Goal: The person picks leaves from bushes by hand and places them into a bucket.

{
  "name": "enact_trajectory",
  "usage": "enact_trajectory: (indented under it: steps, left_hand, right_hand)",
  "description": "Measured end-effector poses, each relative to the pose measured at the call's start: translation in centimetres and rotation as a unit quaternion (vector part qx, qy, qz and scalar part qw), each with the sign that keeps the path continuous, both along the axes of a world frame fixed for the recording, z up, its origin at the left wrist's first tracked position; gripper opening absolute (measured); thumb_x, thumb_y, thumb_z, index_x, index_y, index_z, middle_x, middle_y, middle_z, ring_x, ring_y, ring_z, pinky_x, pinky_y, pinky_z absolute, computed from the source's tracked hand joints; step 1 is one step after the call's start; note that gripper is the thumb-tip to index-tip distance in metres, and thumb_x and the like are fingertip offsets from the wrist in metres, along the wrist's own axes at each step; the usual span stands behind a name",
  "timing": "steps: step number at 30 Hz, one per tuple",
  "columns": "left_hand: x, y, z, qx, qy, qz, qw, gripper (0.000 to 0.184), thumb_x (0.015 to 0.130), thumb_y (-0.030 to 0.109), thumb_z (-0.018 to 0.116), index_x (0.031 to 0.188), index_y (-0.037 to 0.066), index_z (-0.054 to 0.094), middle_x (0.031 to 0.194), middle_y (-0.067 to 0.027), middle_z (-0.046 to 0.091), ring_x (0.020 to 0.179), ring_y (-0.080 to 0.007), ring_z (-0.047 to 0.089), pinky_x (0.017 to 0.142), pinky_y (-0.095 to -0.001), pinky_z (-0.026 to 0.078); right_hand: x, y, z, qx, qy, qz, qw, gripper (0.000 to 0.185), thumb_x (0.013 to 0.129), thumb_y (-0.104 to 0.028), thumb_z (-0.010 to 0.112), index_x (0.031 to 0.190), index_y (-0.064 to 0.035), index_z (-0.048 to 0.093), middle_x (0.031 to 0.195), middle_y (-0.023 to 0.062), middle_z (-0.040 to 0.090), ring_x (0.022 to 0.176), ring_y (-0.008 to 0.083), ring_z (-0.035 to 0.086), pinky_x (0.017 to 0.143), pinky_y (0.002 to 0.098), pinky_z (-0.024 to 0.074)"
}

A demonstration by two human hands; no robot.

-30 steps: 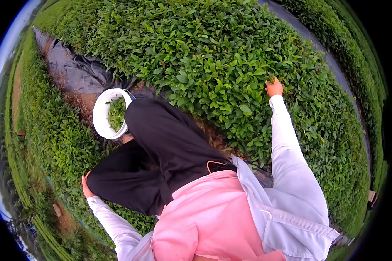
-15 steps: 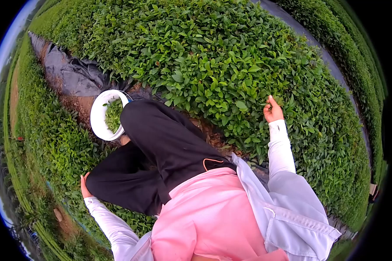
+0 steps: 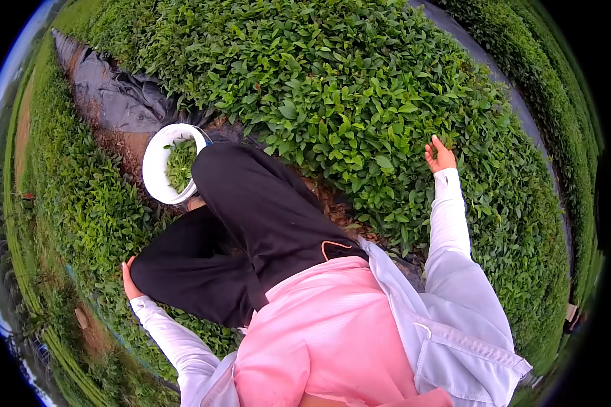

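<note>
- Moved since one second ago: right hand (image 3: pixel 442 156), drawn from its bent-in position among the leaves to a spot slightly nearer the body, its thumb and finger now raised; well to the right of the bucket (image 3: pixel 157 166).
- Right hand, state: fingers part curled, over the hedge (image 3: pixel 332 88); green shows at the fingers, but whether they grip a leaf or merely overlap the foliage cannot be told.
- Left hand (image 3: pixel 130 281), one: on the body side of the bucket and a little to its left; loosely extended, laid against the outside of the left knee, as one second ago; some of it hidden by the knee.
- Bucket, one: white, open-topped, with a thin handle; just beside the right knee.
- Picked leaves (image 3: pixel 179 169), green, loose: inside the bucket, against the side nearest the right knee.
- Hedge, dense, leafy: to the right of the bucket and beyond it.
- Second hedge (image 3: pixel 88 203): to the left of the bucket, running past the left knee.
- Sheeting (image 3: pixel 125 98), black, creased: on the ground just beyond the bucket.
- Trousers (image 3: pixel 271 217), black: from beside the bucket back to the waist.
- Shirt (image 3: pixel 332 325), pink, under an overshirt (image 3: pixel 458 292), pale: on the body side of the bucket.
</note>
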State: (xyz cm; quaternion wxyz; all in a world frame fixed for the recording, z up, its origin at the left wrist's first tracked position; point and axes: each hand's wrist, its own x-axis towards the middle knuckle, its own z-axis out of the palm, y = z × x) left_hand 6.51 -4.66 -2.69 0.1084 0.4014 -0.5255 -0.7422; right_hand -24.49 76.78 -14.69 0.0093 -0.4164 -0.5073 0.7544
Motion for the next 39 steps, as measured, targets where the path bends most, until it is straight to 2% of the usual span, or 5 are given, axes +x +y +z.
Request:
enact_trajectory:
  steps: [21,28,34,36,39]
  left_hand:
    - [-0.3,0.0,-0.1,-0.036,-0.002,0.061,0.997,0.046,0.094,0.038,0.042,0.115,-0.002,0.054,0.107,-0.012,0.061,0.094,-0.0215,0.058,0.086,-0.0305,0.045]
    - [0.5,0.2,-0.1,-0.04,0.011,0.062,0.997,0.047,0.095,0.037,0.038,0.114,-0.003,0.054,0.112,-0.0129,0.058,0.1,-0.0222,0.056,0.09,-0.0312,0.043]
    - [0.7,0.7,-0.2,-0.036,0.01,0.07,0.997,0.047,0.095,0.036,0.037,0.113,-0.004,0.054,0.113,-0.0136,0.058,0.101,-0.0224,0.056,0.091,-0.0322,0.042]
    - [1.2,-0.1,-0.7,-0.018,0.021,0.086,0.996,0.047,0.096,0.036,0.037,0.113,-0.004,0.054,0.112,-0.0143,0.058,0.101,-0.023,0.056,0.092,-0.0327,0.042]
    - [0.8,0.2,-0.2,-0.019,0.015,0.091,0.996,0.047,0.095,0.036,0.037,0.113,-0.004,0.054,0.111,-0.0144,0.059,0.098,-0.023,0.057,0.09,-0.0328,0.044]
  right_hand:
    - [-5.7,-20.2,0.1,0.134,0.081,0.227,0.961,0.015,0.08,-0.016,0.067,0.088,-0.006,0.06,0.07,0.0005,0.06,0.053,0.01,0.055,0.045,0.0216,0.0422]
    - [-14.1,-22.6,-4.2,0.588,0.064,0.481,0.647,0.027,0.069,-0.028,0.072,0.087,-0.0088,0.064,0.075,0.0128,0.065,0.069,0.0293,0.063,0.065,0.0373,0.0496]
    - [-14.6,-24.7,-6.9,0.68,0.211,0.403,0.575,0.028,0.071,-0.026,0.071,0.092,-0.0092,0.063,0.079,0.0142,0.065,0.074,0.0319,0.062,0.068,0.0385,0.0496]
    - [-13.3,-25.1,-6.6,0.43,0.073,0.387,0.812,0.02,0.075,-0.015,0.067,0.091,-0.0039,0.061,0.073,0.0069,0.066,0.056,0.0179,0.063,0.052,0.0299,0.0477]
    - [-10.3,-26.0,-5.5,0.291,0.093,0.342,0.888,0.017,0.076,-0.01,0.07,0.088,-0.0041,0.06,0.071,0.0019,0.063,0.05,0.0077,0.055,0.041,0.0205,0.0395]
